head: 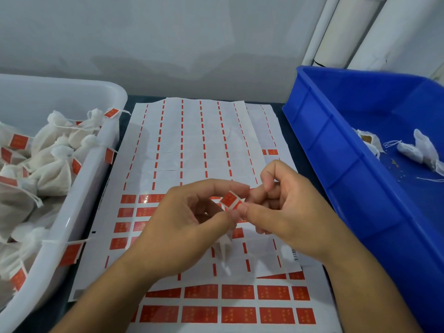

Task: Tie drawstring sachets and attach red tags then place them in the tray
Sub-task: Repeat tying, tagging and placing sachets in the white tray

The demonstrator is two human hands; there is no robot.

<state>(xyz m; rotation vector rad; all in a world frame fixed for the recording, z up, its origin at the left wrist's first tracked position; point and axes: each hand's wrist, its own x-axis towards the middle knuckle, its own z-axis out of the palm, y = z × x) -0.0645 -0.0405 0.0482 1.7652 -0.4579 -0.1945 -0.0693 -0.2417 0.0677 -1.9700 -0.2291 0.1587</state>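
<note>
Sticker sheets of white backing paper with rows of red labels cover the dark tabletop, between a blue plastic crate holding untied sachets and a white plastic tray of tagged white fabric sachets. Left hand and right hand together pinch one small red tag above the sheets.
</note>
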